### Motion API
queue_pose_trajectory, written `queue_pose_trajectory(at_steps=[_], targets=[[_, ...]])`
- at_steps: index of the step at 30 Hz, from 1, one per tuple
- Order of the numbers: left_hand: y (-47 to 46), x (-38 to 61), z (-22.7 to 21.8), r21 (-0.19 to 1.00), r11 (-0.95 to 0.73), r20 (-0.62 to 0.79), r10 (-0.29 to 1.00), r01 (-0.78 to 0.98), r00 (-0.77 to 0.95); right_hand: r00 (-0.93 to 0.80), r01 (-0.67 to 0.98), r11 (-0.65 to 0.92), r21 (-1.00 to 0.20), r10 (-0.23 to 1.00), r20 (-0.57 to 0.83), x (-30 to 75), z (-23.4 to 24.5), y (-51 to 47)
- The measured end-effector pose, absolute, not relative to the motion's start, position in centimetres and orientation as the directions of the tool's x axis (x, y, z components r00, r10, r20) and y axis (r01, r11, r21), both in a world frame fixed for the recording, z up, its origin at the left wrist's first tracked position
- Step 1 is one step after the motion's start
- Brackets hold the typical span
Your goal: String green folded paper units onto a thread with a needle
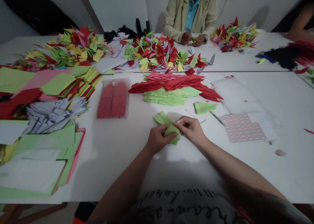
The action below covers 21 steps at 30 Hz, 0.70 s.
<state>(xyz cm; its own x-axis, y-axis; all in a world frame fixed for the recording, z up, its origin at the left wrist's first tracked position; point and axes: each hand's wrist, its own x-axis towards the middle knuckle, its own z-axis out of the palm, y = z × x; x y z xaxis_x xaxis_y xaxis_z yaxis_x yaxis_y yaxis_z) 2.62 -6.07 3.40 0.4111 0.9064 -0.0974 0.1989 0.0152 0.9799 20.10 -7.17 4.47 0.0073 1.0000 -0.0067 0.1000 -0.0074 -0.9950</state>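
A light green folded paper piece [162, 118] is held up over the white table in front of me. My left hand [159, 139] pinches it from the left, thumb across its lower part. With closed fingertips, my right hand [190, 127] grips its right edge. Just beyond my hands lie rows of folded green papers [165, 97] and folded red papers [181, 84]. A single green folded piece [204, 107] rests to the right, near a pen [217, 118] and a thin wire-like strand [192, 114].
Left stands a clear packet of red paper [113, 99], beside stacks of coloured sheets [46, 145]. Heaps of folded papers [159, 52] line the back. A sticker sheet [242, 128] and clear plastic bag [235, 94] lie right. Across the table, a person's hands [193, 39] hold something small and green.
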Motion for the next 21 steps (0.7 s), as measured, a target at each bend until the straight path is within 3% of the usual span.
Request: queue_pose_trajectory(at_steps=[7, 15, 18, 21], targets=[[-5.7, 2.3, 3.6, 0.976, 0.04, -0.13, 0.896, 0.213, 0.425, -0.042, 0.14, -0.019, -0.99, 0.999, -0.025, 20.3, 6.3, -7.5], [-5.4, 2.4, 4.2, 0.966, 0.239, -0.259, 0.91, 0.102, 0.324, 0.122, -0.021, 0.01, -1.0, 0.993, 0.008, 21.4, 6.3, -6.5], [-5.3, 2.5, 4.2, 0.967, 0.251, -0.255, 0.936, 0.049, 0.243, 0.035, -0.013, 0.003, -1.0, 0.999, 0.002, 21.3, 5.8, -6.5], [-5.1, 2.6, 4.1, 0.947, 0.31, -0.29, 0.937, -0.079, 0.196, -0.111, 0.111, 0.008, -0.994, 0.994, -0.004, 20.9, 5.3, -6.7]])
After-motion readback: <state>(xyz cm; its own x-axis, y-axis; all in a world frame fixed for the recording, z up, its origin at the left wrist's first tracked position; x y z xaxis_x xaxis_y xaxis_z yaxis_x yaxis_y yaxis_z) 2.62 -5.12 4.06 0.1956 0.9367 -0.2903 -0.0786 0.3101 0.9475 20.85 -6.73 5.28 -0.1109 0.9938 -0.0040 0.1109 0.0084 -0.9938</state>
